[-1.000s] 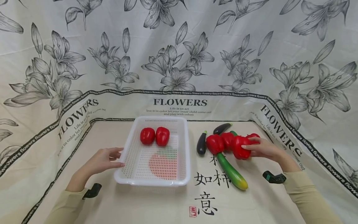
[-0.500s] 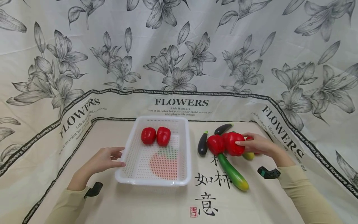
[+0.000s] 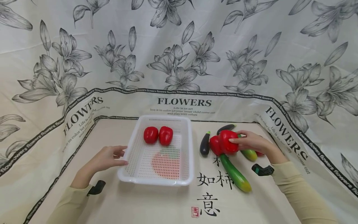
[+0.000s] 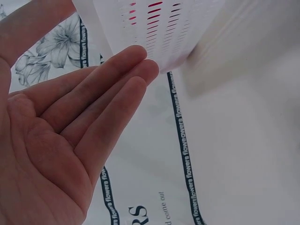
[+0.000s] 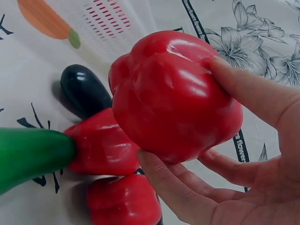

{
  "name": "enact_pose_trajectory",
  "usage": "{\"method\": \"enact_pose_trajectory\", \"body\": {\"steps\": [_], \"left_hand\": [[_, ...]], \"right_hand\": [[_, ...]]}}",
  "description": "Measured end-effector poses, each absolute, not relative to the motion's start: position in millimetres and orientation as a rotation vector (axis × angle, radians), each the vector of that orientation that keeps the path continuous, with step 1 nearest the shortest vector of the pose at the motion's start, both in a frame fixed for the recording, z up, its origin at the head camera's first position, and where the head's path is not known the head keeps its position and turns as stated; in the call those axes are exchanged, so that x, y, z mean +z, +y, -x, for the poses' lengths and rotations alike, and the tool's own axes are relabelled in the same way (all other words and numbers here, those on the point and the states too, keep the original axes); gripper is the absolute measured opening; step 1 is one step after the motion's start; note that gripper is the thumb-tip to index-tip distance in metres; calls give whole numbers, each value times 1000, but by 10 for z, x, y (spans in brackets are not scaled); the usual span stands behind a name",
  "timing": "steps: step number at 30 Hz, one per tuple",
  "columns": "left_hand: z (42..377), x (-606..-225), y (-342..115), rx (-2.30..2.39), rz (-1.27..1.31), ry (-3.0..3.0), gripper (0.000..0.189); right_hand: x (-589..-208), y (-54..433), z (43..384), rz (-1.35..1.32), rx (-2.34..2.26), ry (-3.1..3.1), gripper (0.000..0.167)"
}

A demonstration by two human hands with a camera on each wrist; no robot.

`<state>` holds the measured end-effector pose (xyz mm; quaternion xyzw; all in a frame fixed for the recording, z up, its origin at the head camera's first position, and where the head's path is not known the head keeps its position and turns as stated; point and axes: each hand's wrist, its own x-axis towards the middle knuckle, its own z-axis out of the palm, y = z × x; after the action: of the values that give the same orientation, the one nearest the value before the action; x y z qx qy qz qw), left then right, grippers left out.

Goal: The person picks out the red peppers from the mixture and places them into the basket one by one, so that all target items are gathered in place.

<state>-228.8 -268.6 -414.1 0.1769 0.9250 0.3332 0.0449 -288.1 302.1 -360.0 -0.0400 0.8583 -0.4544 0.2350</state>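
Observation:
My right hand grips a glossy red bell pepper between thumb and fingers, raised over the vegetables on the right. Just left of it, partly covered, is another red bell pepper. A green zucchini with a yellowish tip points toward me. On the left, my left hand is at the side of a white perforated basket, its thumb at the rim and its fingers fairly straight along the outer wall. Inside the basket two red bell peppers sit side by side near the back.
Two dark eggplants lie between the basket and the pile. A second yellow-tipped green vegetable and a bit of red show beneath my right hand. Floral cloth hangs behind and at both sides of the table.
My right hand has carried the gripped bell pepper left, over the neighbouring pepper, uncovering the yellow-tipped vegetable behind it. My left hand stays at the basket. The whole view shifts slightly.

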Motion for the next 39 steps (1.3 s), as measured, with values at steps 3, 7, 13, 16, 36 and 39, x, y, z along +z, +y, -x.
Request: {"method": "enact_pose_trajectory", "body": {"steps": [3, 7, 13, 16, 36, 39], "left_hand": [[2288, -4135, -2680, 1022, -544, 2825, 74], [2293, -4122, -2667, 1017, -551, 2824, 74], [2295, -4108, -2662, 999, -552, 2825, 74], [2290, -4101, -2661, 993, -550, 2829, 74], [2317, -4125, -2686, 1008, -552, 2825, 74], [2322, -4131, -2690, 1016, -565, 2824, 74]], "right_hand": [[-3576, 2955, 2896, 113, -1234, 2360, 80], [-3561, 2891, 2919, 121, -1223, 2375, 83], [-3561, 2791, 2974, 147, -1222, 2355, 81], [-3561, 2722, 3007, 160, -1232, 2339, 79], [-3463, 2190, 3236, 168, -1188, 2329, 87], [-3442, 2092, 3263, 175, -1198, 2307, 86]]}}
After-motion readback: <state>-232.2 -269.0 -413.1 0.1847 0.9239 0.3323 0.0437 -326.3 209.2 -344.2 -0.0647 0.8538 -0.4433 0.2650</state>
